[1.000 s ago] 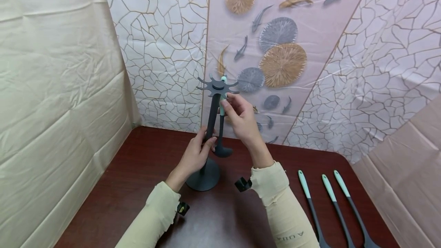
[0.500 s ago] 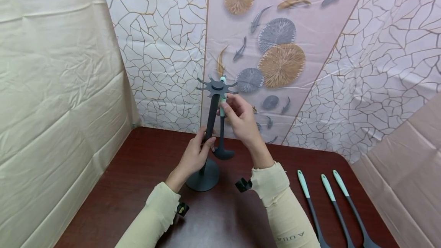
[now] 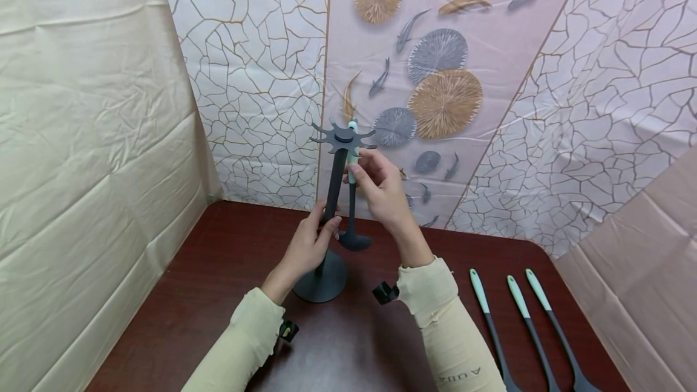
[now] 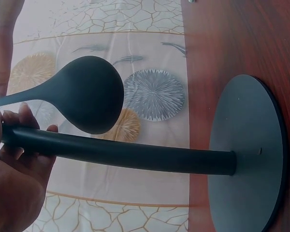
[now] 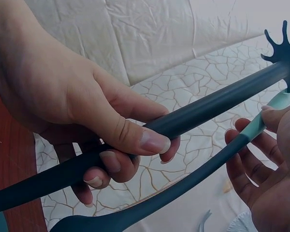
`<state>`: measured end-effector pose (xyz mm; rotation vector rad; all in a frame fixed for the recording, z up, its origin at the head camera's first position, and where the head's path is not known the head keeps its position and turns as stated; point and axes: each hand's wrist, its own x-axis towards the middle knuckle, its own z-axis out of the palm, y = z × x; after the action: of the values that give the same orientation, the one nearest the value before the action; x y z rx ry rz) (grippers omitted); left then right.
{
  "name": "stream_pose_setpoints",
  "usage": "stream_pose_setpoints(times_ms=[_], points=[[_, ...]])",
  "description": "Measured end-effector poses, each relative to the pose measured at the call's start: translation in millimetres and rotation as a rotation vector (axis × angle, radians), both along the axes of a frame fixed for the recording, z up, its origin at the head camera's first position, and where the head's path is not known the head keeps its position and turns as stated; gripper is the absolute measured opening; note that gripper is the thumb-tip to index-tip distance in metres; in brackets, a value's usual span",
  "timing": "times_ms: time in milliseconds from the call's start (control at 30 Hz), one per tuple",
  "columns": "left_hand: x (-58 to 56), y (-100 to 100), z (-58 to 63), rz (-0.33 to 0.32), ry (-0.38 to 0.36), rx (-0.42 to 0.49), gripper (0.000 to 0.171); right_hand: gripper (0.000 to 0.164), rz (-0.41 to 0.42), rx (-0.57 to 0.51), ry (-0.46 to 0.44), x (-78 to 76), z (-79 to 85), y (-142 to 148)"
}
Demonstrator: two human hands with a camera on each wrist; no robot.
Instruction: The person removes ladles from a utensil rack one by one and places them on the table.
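Observation:
A dark utensil stand [image 3: 335, 183] rises from a round base [image 3: 320, 280], topped by a ring of curved hooks [image 3: 344, 136]. Around the middle of its pole my left hand [image 3: 306, 248] curls its fingers; in the right wrist view the thumb lies along the pole. A ladle [image 4: 89, 94] with a mint-green handle hangs upright beside the pole, bowl down. My right hand [image 3: 385, 189] pinches that handle just below the hooks, between thumb and fingers. The handle's tip shows at the rear hooks; whether its hole sits over a hook I cannot tell.
Several utensils lie on the dark red table [image 3: 218, 295] at the right: a left one [image 3: 487, 313], a middle one [image 3: 526, 313] and a right one [image 3: 550, 307], all mint-handled, their heads partly cut off. Patterned cloth [image 3: 256, 77] hangs behind the table.
The ladle's bowl has swung slightly to the right and away from the pole. Both hands keep their hold and have hardly moved.

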<state>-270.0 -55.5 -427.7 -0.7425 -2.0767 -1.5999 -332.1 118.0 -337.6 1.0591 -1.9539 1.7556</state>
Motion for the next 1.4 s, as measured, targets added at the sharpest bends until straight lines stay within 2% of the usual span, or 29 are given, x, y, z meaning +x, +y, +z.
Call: stream_pose_setpoints(times_ms=[300, 533, 900, 1267, 1400], points=[[0.5, 0.5, -1.2, 0.004, 0.01, 0.006, 0.017, 0.028, -0.015, 0.014, 0.048, 0.4, -0.8, 0.9], [-25.0, -3.5, -28.6, 0.006, 0.031, -0.033, 0.017, 0.023, -0.05, 0.031, 0.097, -1.1, 2.3, 4.1], [-23.7, -3.3, -27.5, 0.025, 0.044, -0.026, 0.018, 0.022, -0.076, 0.042, 0.051, 2.7, 7.2, 0.3], [-27.2, -5.6, -29.7, -0.01, 0.054, -0.025, 0.019, 0.022, -0.101, 0.02, 0.074, 2.2, 7.7, -0.2], [-27.0, -4.8, -29.5, 0.004, 0.049, -0.021, 0.02, 0.023, -0.102, 0.017, 0.077, 1.8, 7.7, -0.6]])
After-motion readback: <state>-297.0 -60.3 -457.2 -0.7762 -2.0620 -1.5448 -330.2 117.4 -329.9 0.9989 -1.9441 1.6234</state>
